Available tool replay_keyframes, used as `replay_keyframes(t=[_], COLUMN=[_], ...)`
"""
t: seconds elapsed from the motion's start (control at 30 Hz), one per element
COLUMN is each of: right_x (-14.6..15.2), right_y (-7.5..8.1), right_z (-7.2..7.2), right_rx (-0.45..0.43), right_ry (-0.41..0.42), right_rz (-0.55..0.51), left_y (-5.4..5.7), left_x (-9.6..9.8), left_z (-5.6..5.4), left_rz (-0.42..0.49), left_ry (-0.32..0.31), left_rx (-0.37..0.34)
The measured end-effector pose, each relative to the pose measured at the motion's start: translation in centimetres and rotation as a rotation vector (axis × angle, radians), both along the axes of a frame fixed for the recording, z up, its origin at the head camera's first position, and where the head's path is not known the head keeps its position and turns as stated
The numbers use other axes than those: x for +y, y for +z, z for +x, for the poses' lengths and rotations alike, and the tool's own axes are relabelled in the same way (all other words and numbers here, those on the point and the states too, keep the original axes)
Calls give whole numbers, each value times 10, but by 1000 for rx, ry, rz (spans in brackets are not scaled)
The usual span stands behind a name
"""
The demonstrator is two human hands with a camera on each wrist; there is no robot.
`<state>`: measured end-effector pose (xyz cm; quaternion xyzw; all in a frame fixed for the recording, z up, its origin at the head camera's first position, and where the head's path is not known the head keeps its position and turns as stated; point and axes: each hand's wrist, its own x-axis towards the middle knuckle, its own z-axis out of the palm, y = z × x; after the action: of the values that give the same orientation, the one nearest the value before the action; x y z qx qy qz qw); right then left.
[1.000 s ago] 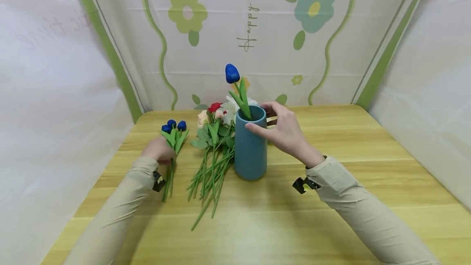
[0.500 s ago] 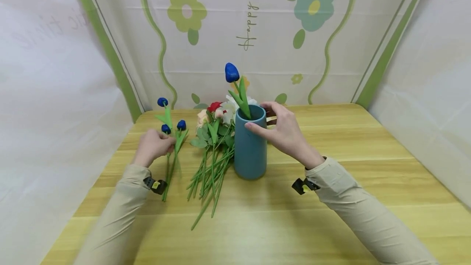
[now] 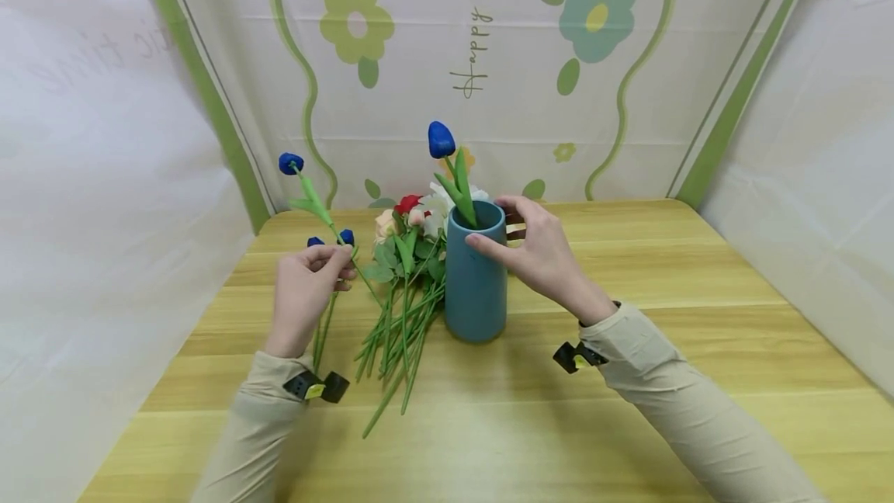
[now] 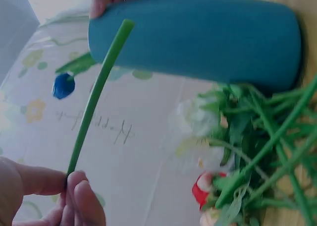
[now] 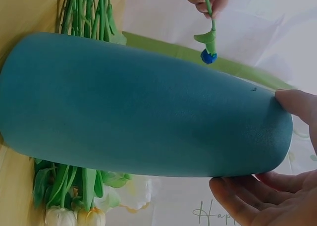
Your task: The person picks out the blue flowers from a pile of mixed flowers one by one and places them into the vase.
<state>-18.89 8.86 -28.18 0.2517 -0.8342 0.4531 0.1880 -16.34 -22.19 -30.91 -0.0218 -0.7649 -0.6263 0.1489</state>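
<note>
My left hand (image 3: 307, 293) pinches the stem of a blue tulip (image 3: 313, 201) between thumb and fingers. Its bloom tilts up and left, and its bare stem end (image 4: 102, 82) points toward the vase in the left wrist view. At the rim of the tall blue vase (image 3: 476, 286), my right hand (image 3: 548, 251) holds on with thumb in front and fingers at the far side. The vase stands upright on the table, with one blue tulip (image 3: 441, 140) leaning left inside it. Behind my left hand lie more blue tulips (image 3: 347, 237), partly covered.
Left of the vase lies a heap of flowers with crossing green stems (image 3: 401, 340), among them a red bloom (image 3: 408, 203) and white ones (image 3: 434, 212). The wooden table (image 3: 698, 278) meets a printed cloth backdrop (image 3: 503, 115). White cloth walls flank both sides.
My left hand has picked one blue tulip from the small bunch, lifted it and turned its stem end rightward toward the vase. My right hand and the vase have stayed in place.
</note>
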Motion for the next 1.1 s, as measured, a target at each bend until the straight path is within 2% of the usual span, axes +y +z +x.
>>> replay_keyframes(t=[0.07,0.17,0.37,0.53,0.67,0.8,0.87,0.97,1.1], right_x=[0,0,1,-2,-7,-16,-22,-30,-38], right_y=[1,1,2,7,9,13,15,16,14], right_z=[1,3,9,18,29,41,47,56,68], right_rx=[0,-1,32,122,275,451,488,483,434], right_ry=[-5,-8,-36,-85,-113,-63,-11,56,73], right_rz=[7,15,9,30,43,36,40,89,217], left_y=[-2,-6,-11,-12,-15,-17,-17,-19,-24], left_x=[7,18,37,52,64,77,82,90,98], left_z=[3,5,7,10,13,17,19,21,23], left_rz=[67,120,144,132,150,195,213,215,188], left_ry=[-6,0,-17,-48,-66,-83,-87,-89,-73], left_rx=[27,59,120,137,163,214,249,286,319])
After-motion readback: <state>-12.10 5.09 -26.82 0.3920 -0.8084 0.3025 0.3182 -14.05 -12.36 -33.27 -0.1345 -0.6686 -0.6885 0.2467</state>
